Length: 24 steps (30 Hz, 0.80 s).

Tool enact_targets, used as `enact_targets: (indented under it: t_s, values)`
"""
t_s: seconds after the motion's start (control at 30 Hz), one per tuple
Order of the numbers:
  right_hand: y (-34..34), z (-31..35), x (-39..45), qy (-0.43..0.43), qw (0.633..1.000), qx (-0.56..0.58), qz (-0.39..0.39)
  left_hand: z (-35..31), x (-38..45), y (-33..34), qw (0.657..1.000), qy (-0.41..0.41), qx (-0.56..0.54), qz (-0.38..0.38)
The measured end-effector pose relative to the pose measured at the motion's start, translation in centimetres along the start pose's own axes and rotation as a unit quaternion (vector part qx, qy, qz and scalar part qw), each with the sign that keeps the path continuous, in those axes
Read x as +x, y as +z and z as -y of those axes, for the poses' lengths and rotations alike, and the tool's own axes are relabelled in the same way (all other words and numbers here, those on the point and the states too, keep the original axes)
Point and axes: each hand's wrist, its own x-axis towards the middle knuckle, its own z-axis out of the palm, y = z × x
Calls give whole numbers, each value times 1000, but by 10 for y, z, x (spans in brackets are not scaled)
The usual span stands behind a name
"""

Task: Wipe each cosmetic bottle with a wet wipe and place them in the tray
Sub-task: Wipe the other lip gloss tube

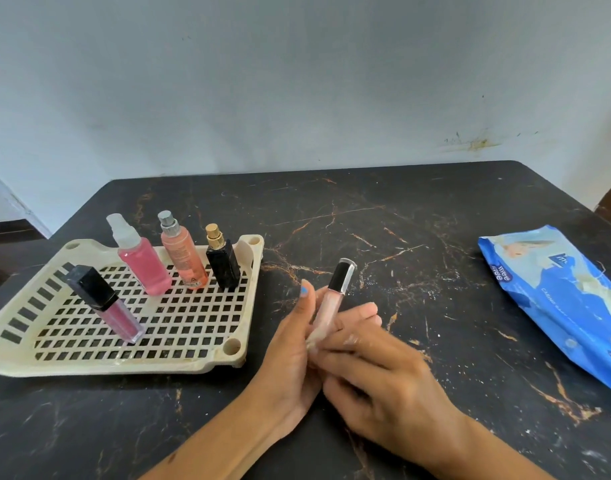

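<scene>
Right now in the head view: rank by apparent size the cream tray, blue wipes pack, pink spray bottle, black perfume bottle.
1. Cream perforated plastic tray
2. Blue wet-wipes pack, partly cut off at the frame edge
3. Pink clear-capped spray bottle
4. Black square perfume bottle with gold cap
The two bottles stand in one row, so nearness barely skews that pair.

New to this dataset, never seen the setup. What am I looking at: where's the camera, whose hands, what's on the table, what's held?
There is no machine here. One wide-angle camera sits on a person's head and looks down at their two bare hands over a black marble-patterned table.

At the left lies a cream perforated plastic tray. Four items stand in it: a dark-capped pink lip gloss tube, a clear-capped pink spray bottle, a silver-capped peach spray bottle and a gold-capped black perfume bottle.

At the right lies a blue pack of wet wipes.

The left hand and right hand together hold a black-capped pale pink gloss tube. Something whitish, probably a wipe, shows at its lower end.
</scene>
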Motion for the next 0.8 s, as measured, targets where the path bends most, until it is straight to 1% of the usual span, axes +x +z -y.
enact_targets:
  t_s: [0.1,0.17,0.23,0.3,0.37,0.47,0.53,0.6,0.67,0.73,0.8]
  values:
    - [-6,-13,7,88,993,-20,-76,2,1,0,999,20,26,9]
    - [-13,-21,12,132,984,-43,-108,3,0,1,997,18,68,27]
    - [-18,-24,14,158,977,-58,-128,2,-1,3,995,15,90,38]
    - [-20,-23,14,162,976,-57,-132,2,-1,3,995,16,91,45]
    - [-17,-18,12,149,981,-44,-118,4,0,3,995,18,85,41]
    - [-7,-6,6,94,992,0,-83,4,1,1,999,10,53,8]
    - [-1,2,3,42,998,14,-48,3,0,-2,999,-4,44,18]
    - [1,5,1,13,999,13,-27,2,-1,1,998,-10,55,14]
    - [0,3,0,27,999,15,-35,2,-1,1,999,3,54,3]
    - [-2,-1,2,66,996,22,-60,3,0,0,999,15,42,-7]
    - [-5,-5,5,99,991,16,-87,3,0,0,999,20,28,0]
